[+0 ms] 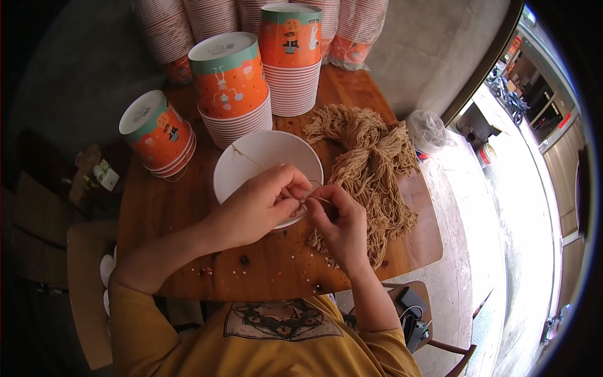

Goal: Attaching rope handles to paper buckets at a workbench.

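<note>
Above the near rim of a white-lined paper bucket [232, 176], my left hand [267, 198] and right hand [342, 223] meet fingertip to fingertip. Both pinch a thin tan string [321, 199], and a small loop of it shows over the fingers. Another piece of string [245, 155] lies across the far left rim of the bucket. Just right of the hands spreads a big bundle of tan strings [370, 163], gathered at its middle. The exact twist of string between the fingertips is too small to make out.
Stacks of upside-down orange paper buckets, one tall [232, 88], one behind [292, 50] and one short [157, 135], stand beyond. Bagged bucket stacks [352, 31] line the wall. Small beads [276, 273] dot the wooden table [169, 251]. A clear plastic bag [430, 131] sits beside its right edge.
</note>
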`<action>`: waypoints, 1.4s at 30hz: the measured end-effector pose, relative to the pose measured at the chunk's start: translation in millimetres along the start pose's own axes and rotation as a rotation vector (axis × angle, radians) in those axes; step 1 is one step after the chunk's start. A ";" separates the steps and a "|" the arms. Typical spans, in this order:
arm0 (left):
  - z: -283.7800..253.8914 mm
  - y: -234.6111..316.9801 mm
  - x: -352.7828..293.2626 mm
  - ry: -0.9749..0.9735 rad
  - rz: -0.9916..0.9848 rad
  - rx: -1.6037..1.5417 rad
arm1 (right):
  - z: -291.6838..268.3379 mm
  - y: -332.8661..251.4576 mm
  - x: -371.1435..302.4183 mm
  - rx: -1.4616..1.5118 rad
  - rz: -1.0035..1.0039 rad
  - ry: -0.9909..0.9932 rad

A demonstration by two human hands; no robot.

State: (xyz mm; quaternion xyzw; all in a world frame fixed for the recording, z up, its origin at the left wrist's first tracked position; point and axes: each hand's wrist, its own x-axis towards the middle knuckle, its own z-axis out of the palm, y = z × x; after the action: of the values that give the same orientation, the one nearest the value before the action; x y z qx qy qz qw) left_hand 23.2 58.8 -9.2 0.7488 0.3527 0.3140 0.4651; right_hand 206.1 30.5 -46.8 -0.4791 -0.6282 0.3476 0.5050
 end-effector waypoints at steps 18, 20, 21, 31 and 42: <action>7.7 6.7 2.8 0.084 0.099 0.180 | 5.0 -0.2 -9.8 -0.217 -0.291 0.149; 7.2 7.1 2.9 0.065 0.070 0.163 | 5.6 2.3 -10.5 -0.237 -0.330 0.163; 6.4 7.6 2.5 0.050 0.041 0.149 | 6.4 3.5 -10.9 -0.252 -0.344 0.161; 7.7 -0.6 1.0 0.082 -0.072 -0.033 | 8.9 10.4 -13.1 -0.296 -0.445 0.172; 10.4 6.5 4.0 0.081 0.036 0.008 | 9.5 6.1 -15.1 -0.195 -0.293 0.156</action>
State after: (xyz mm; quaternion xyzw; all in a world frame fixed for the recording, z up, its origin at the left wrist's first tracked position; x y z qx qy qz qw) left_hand 35.3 55.1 -6.5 0.7435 0.3589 0.3510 0.4417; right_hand 198.9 18.4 -59.4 -0.4547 -0.6810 0.1696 0.5484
